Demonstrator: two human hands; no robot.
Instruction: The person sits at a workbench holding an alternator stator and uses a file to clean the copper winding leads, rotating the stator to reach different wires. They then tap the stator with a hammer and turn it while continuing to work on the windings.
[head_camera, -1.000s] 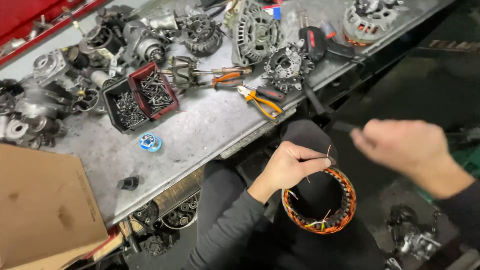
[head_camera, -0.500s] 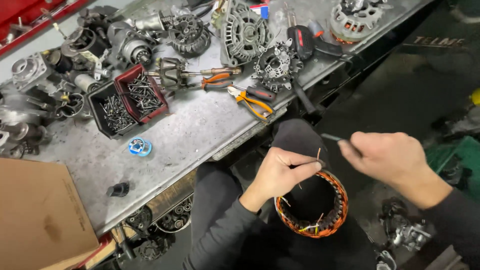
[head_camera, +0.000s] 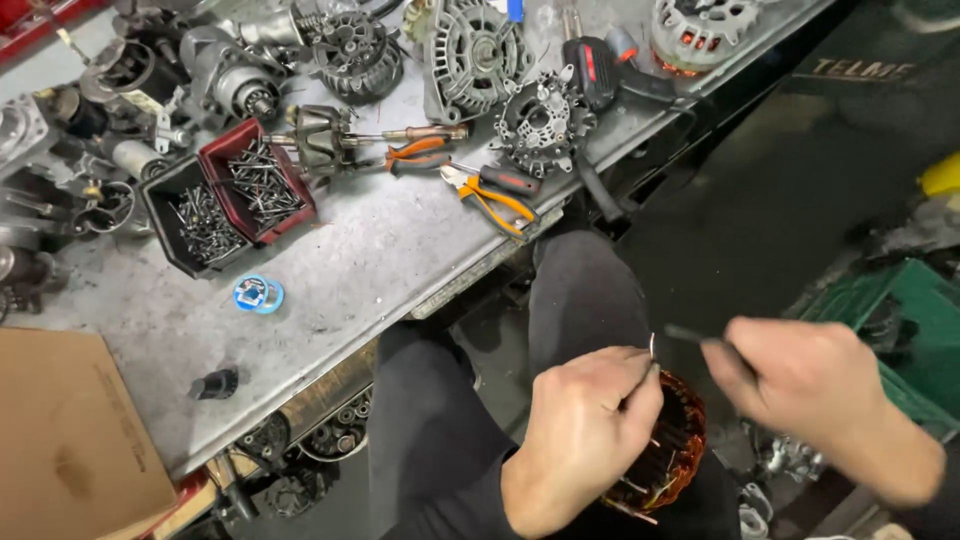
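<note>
A ring-shaped stator (head_camera: 668, 455) wound with copper wire is held over the lap, below the edge of the grey workbench (head_camera: 400, 260). It is gripped from above by the left hand (head_camera: 585, 430), whose fingers are curled over the rim and pinched around a thin wire end (head_camera: 651, 347) that stands up from the winding. The right hand (head_camera: 805, 385) is seen just to the right of the stator, blurred, closed around a thin dark tool (head_camera: 695, 335) whose tip is pointed towards the wire end; whether the tip touches the wire cannot be told. On the workbench, well apart from both hands, orange-handled pliers (head_camera: 495, 195) are laid near the front edge, with a second orange-handled pair (head_camera: 420, 153) just behind them. Two small bins are set side by side further left: a red one (head_camera: 255, 180) and a black one (head_camera: 195, 225), both filled with screws and nails. A small blue spool (head_camera: 258, 294) is placed in front of the bins, and a small black cap (head_camera: 215, 383) lies nearer the edge. Alternator housings (head_camera: 470, 55) and other motor parts are crowded along the back of the bench. A piece of brown cardboard (head_camera: 70, 440) is seen at the lower left corner.
</note>
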